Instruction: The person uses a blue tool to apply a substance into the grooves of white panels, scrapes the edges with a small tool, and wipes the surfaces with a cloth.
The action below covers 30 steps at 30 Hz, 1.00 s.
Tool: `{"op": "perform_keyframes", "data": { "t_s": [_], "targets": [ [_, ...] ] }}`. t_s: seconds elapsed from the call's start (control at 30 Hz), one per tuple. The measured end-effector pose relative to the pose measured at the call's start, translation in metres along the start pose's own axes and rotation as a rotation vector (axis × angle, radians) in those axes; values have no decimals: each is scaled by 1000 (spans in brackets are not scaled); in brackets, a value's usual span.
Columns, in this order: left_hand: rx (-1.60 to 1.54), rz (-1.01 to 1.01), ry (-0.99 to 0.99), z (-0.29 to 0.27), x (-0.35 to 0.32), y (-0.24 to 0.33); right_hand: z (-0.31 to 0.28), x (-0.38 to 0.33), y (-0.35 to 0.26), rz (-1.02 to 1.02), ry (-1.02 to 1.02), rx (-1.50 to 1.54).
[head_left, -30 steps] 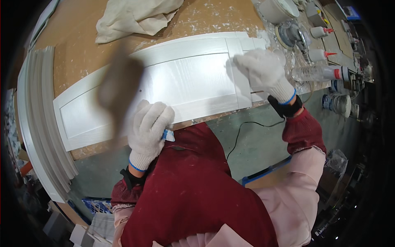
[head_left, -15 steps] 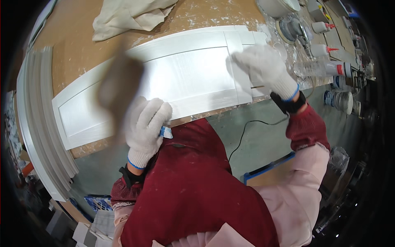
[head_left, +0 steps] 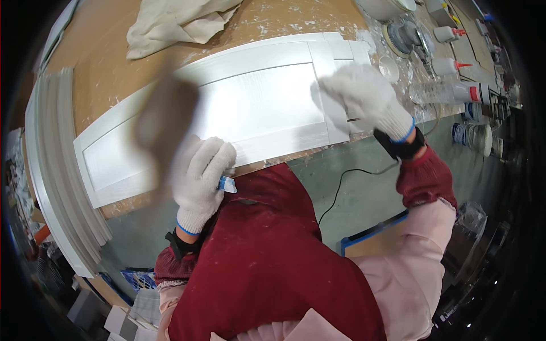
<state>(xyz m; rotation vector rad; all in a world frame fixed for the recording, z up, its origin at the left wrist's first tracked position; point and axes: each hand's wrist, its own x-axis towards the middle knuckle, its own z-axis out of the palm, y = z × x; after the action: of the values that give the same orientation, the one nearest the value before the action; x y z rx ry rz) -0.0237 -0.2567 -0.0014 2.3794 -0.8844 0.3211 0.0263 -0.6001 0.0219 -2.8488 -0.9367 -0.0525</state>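
A white framed door panel [head_left: 256, 102] lies flat along the bench's near edge. My left hand [head_left: 199, 176], in a white knit glove, is at the panel's near edge, left of my body. Its fingers curl round a small blue-and-white object [head_left: 227, 184] whose end pokes out at the thumb side; I cannot make out its kind. My right hand [head_left: 364, 96], gloved too, hovers at the panel's right end, casting a shadow there. Its fingers are bunched together, and whatever they may hold is hidden. A blurred brown shape [head_left: 168, 113] close to the camera covers part of the panel.
Paint-spattered brown bench [head_left: 296, 17]; cream cloth [head_left: 182, 25] at the back. Right: a sander [head_left: 402, 38], white cup [head_left: 389, 68], red-tipped glue bottles [head_left: 445, 66], clear bottle [head_left: 432, 92]. White strips [head_left: 57, 165] stack at left. A black cable [head_left: 341, 179] hangs below the edge.
The view has shifted slightly. Both hands keep nearly the same place and grip, and the panel lies as before. More of the white cup shows beside my right hand.
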Motion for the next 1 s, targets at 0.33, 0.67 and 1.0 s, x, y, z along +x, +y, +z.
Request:
{"op": "perform_keyframes", "data": {
  "t_s": [0.33, 0.67, 1.0],
  "targets": [
    [18, 42, 75, 2, 10, 3, -13, -18, -14, -10, -193, 114],
    [49, 38, 49, 1, 12, 3, 9, 40, 33, 312, 92, -49],
    [-32, 87, 64, 5, 16, -3, 11, 37, 43, 358, 195, 7]
  ]
}}
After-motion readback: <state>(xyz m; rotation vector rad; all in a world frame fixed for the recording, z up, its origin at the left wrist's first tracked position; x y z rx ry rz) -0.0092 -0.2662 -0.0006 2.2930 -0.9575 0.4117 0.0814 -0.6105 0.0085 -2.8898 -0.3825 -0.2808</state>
